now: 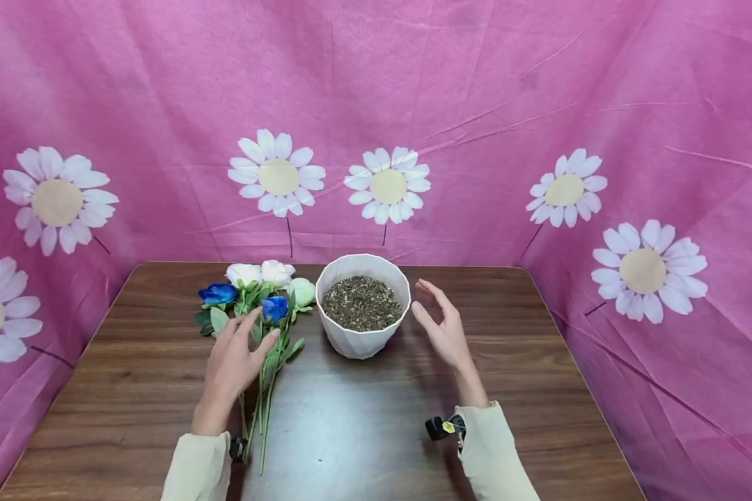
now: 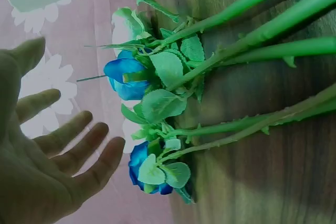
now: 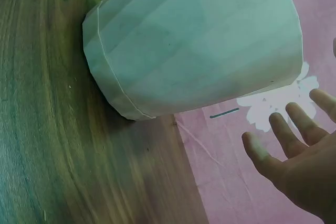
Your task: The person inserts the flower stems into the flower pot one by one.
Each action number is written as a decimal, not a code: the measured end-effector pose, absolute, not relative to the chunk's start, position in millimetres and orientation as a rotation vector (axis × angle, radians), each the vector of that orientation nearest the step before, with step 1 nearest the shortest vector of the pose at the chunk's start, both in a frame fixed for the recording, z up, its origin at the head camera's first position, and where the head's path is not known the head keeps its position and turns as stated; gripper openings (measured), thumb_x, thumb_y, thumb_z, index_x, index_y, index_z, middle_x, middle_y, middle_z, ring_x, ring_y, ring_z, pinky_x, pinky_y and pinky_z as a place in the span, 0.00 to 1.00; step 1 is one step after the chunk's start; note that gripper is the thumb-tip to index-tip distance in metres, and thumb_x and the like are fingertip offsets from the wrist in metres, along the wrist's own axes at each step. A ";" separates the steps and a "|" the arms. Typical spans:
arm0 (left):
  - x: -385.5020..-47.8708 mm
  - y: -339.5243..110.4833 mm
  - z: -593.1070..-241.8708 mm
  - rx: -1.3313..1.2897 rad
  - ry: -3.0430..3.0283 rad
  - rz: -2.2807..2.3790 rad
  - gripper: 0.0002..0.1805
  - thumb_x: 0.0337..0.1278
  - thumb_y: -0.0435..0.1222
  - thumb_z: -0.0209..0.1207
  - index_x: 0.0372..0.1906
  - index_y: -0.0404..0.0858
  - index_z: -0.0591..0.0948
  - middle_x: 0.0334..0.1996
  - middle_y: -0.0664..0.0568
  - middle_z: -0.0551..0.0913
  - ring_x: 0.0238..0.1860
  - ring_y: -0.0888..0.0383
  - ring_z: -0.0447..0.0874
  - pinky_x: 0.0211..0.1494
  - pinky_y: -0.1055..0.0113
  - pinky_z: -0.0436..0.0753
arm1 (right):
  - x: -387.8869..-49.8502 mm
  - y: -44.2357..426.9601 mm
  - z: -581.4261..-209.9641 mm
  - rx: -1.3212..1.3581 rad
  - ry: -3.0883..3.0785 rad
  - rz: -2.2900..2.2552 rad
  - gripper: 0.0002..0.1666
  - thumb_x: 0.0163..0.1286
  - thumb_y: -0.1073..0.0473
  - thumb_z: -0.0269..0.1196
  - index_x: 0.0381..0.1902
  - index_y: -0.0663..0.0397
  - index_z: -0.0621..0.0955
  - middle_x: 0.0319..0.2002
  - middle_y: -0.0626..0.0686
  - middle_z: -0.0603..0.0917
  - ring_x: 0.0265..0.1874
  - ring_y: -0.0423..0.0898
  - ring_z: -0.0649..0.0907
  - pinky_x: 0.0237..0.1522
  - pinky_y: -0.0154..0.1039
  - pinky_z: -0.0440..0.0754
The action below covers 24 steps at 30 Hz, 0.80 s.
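Note:
A white faceted flowerpot [image 1: 351,342] filled with dark soil [image 1: 362,303] stands near the back of the table. To its left lies a bunch of artificial flowers, with blue blooms [image 1: 274,307], white blooms [image 1: 277,272] and green stems [image 1: 266,417] pointing toward the front. My left hand [image 1: 230,358] hovers over the bunch with fingers spread, and in the left wrist view the hand [image 2: 58,150] holds nothing. On the pot's right side is my right hand [image 1: 445,334], fingers loosely extended. The right wrist view shows this hand [image 3: 299,156] apart from the pot wall [image 3: 199,45].
The brown wooden table [image 1: 338,445] ends at a pink cloth backdrop [image 1: 476,83] printed with white daisies, which encloses the back and both sides. A small black device [image 1: 439,427] is strapped at my right wrist.

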<state>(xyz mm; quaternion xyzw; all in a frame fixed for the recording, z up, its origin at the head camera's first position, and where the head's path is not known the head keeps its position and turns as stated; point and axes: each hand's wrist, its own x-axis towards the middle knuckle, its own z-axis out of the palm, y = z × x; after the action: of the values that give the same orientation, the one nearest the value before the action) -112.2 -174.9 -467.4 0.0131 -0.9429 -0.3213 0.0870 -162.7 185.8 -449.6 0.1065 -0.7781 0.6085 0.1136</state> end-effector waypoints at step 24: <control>-105.4 -219.6 -505.0 0.551 -2.695 -1.296 0.32 0.67 0.41 0.63 0.70 0.31 0.69 0.52 0.30 0.78 0.53 0.35 0.76 0.55 0.40 0.73 | -174.1 174.6 -461.7 0.300 -2.136 2.052 0.25 0.74 0.68 0.59 0.67 0.70 0.73 0.61 0.71 0.76 0.55 0.53 0.78 0.54 0.33 0.80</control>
<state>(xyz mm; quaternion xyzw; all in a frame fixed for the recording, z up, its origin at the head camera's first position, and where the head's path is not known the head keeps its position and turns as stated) -105.4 -219.6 -505.0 0.1809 -0.8852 -0.4256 0.0504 -174.1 174.6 -461.7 0.1005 -0.7150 0.6870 0.0818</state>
